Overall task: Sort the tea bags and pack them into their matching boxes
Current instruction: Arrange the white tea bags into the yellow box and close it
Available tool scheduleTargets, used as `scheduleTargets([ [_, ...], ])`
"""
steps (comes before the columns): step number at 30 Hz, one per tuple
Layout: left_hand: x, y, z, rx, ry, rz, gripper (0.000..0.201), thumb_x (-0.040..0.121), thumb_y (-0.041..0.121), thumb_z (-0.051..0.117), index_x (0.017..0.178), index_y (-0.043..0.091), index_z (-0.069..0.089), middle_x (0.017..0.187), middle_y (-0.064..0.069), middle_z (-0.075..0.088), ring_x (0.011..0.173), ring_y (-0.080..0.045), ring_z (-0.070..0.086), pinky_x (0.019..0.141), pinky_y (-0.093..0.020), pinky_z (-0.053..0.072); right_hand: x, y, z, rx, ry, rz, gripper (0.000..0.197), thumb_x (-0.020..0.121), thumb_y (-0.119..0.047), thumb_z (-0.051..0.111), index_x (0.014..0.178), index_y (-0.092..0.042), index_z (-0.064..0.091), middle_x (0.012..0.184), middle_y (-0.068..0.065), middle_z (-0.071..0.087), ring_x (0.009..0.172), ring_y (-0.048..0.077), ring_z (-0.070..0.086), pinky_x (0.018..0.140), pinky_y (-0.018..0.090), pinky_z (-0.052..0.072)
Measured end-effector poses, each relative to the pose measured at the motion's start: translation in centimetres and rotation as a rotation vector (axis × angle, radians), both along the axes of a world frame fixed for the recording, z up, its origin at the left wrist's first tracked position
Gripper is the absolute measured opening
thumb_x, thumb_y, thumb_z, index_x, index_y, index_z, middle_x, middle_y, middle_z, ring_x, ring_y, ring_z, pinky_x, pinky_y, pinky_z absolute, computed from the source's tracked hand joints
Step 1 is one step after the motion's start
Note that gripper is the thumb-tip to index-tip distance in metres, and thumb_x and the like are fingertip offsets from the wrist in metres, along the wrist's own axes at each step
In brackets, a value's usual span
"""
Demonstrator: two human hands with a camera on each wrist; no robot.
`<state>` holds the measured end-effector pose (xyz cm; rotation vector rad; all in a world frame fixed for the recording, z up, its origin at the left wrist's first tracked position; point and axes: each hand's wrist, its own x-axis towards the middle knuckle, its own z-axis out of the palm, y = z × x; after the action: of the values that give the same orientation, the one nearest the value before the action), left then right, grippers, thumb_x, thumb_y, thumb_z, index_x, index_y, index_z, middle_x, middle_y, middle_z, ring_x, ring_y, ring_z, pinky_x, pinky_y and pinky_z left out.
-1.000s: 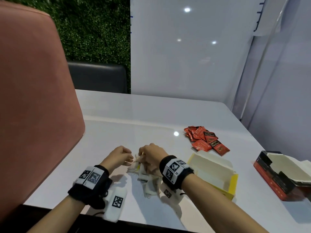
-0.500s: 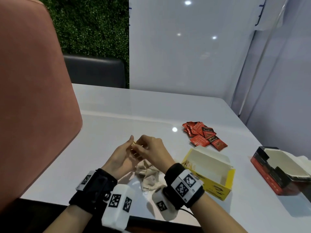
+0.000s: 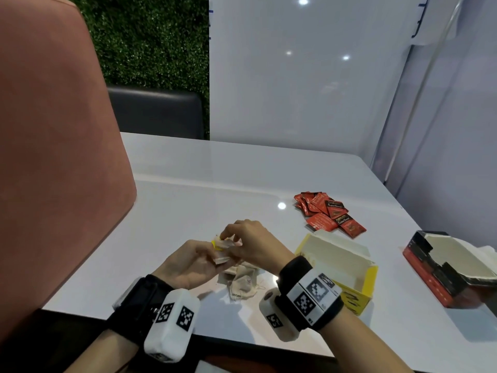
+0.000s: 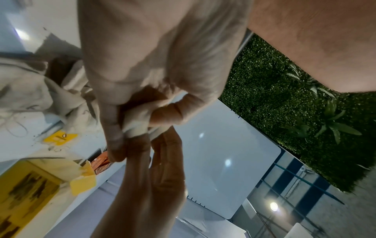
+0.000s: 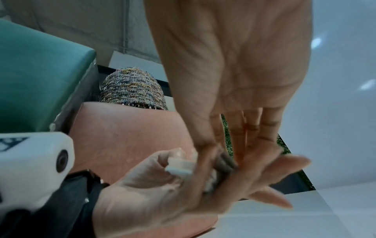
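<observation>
Both hands meeting above the white table (image 3: 188,195), near its front edge. Left hand (image 3: 189,266) palm-up, fingers loosely curled, holding a small stack of pale tea bags (image 3: 223,250) with a yellow tag at the far end. Right hand (image 3: 251,244) directly over the stack, thumb and fingertips pinching its top from above. Left wrist view confirms: pale paper (image 4: 138,119) squeezed between left thumb and fingers, right fingers (image 4: 162,161) touching just beyond. Right wrist view: left hand (image 5: 162,185) cupped under the stack, white edge of a bag (image 5: 179,167) poking out at the thumb side, right fingers (image 5: 252,145) straight, pressing down on it; blurred, exact bag count not readable.

Directly below the grip: loose pile of cream tea bags (image 3: 242,284) with strings lying on the table. Just right of the grip: open yellow box (image 3: 357,294), interior looks bare from the head view. Beyond that box, further right and away from the grip: pile of red sachets (image 3: 326,214) flat on the table. Far right of the grip, well apart: open red-and-black box (image 3: 441,275), lid flap up, at the table's right edge.

Left of the grip: pink chair back (image 3: 53,157). Dark seat (image 3: 158,114) and green hedge wall (image 3: 150,41) behind the table.
</observation>
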<state>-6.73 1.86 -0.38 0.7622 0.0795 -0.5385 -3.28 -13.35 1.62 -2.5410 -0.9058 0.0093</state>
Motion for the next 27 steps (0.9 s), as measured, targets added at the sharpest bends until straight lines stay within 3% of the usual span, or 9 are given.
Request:
scheduleTargets([
  [3,0.1,0.1,-0.4,-0.057,0.045,0.016,0.053,0.049,-0.023,0.054,0.101,-0.018,0.061,0.111,-0.032,0.061,0.099,-0.043,0.064,0.079,-0.043,0.058,0.5,-0.1,-0.5,0.11,-0.066,-0.058,0.015,0.088,-0.013,0.053,0.091,-0.007,0.067,0.085,0.012,0.069,0.085,0.029,0.059,0.075,0.045,0.05],
  [7,0.4,0.1,-1.4,-0.163,0.136,0.037,0.059,0.044,-0.023,0.062,0.103,-0.025,0.057,0.114,-0.041,0.055,0.097,-0.053,0.061,0.08,-0.049,0.056,0.8,-0.1,-0.6,0.166,-0.192,-0.119,0.017,0.092,-0.014,0.05,0.099,-0.011,0.065,0.087,0.011,0.07,0.084,0.03,0.061,0.074,0.044,0.05],
  [10,0.6,0.0,-1.6,-0.106,0.188,0.073,0.035,0.07,0.009,0.067,0.094,-0.015,0.06,0.091,-0.031,0.063,0.078,-0.042,0.066,0.078,-0.045,0.054,-0.4,0.3,-1.0,0.016,-0.239,0.008,0.018,0.092,-0.013,0.049,0.105,-0.01,0.062,0.09,0.015,0.065,0.084,0.033,0.059,0.073,0.042,0.048],
  [13,0.9,0.1,-1.7,-0.086,0.21,0.119,0.051,0.084,0.04,0.058,0.08,-0.01,0.068,0.068,-0.015,0.059,0.054,-0.024,0.057,0.058,-0.029,0.054,-1.5,0.7,-1.6,-0.115,-0.195,0.126,0.02,0.091,-0.017,0.051,0.102,-0.008,0.066,0.09,0.018,0.063,0.087,0.035,0.059,0.074,0.043,0.047],
  [16,0.6,0.4,-1.3,-0.122,0.151,0.079,0.041,0.051,0.012,0.089,0.081,-0.008,0.069,0.075,-0.016,0.062,0.062,-0.026,0.063,0.066,-0.036,0.058,-1.1,0.1,-0.5,0.08,-0.098,0.091,0.022,0.092,-0.018,0.053,0.107,-0.012,0.068,0.097,0.016,0.068,0.092,0.029,0.062,0.083,0.039,0.047],
  [18,0.6,1.1,-1.4,-0.102,0.149,0.096,0.055,0.034,-0.006,0.09,0.084,-0.005,0.067,0.082,-0.017,0.062,0.069,-0.027,0.066,0.075,-0.045,0.058,0.3,-0.8,0.0,0.237,-0.085,-0.049,0.019,0.091,-0.011,0.055,0.103,-0.009,0.07,0.098,0.013,0.071,0.093,0.025,0.065,0.084,0.036,0.049],
  [21,0.9,2.2,-1.9,-0.074,0.177,0.133,0.072,0.026,-0.012,0.088,0.091,-0.004,0.058,0.079,-0.016,0.062,0.065,-0.026,0.066,0.069,-0.046,0.059,2.7,-1.8,-0.9,0.052,-0.068,-0.18,0.023,0.086,-0.001,0.052,0.098,-0.01,0.069,0.099,0.014,0.069,0.093,0.031,0.064,0.082,0.039,0.052],
  [24,0.7,2.8,-2.0,-0.021,0.165,0.125,0.071,0.036,-0.01,0.087,0.1,-0.007,0.057,0.079,-0.015,0.06,0.07,-0.022,0.062,0.082,-0.046,0.055,2.6,-1.8,-2.4,-0.295,0.012,-0.121,0.021,0.088,-0.013,0.056,0.108,-0.011,0.062,0.111,0.012,0.059,0.101,0.03,0.058,0.082,0.037,0.05],
  [27,0.6,3.0,-2.2,0.003,0.185,0.151,0.042,0.074,-0.001,0.059,0.115,-0.005,0.051,0.083,-0.014,0.057,0.081,-0.018,0.053,0.083,-0.043,0.054,2.1,-1.9,-3.6,-0.448,-0.052,-0.028,0.036,0.089,-0.017,0.056,0.124,-0.014,0.047,0.123,0.01,0.045,0.116,0.027,0.043,0.077,0.039,0.047],
])
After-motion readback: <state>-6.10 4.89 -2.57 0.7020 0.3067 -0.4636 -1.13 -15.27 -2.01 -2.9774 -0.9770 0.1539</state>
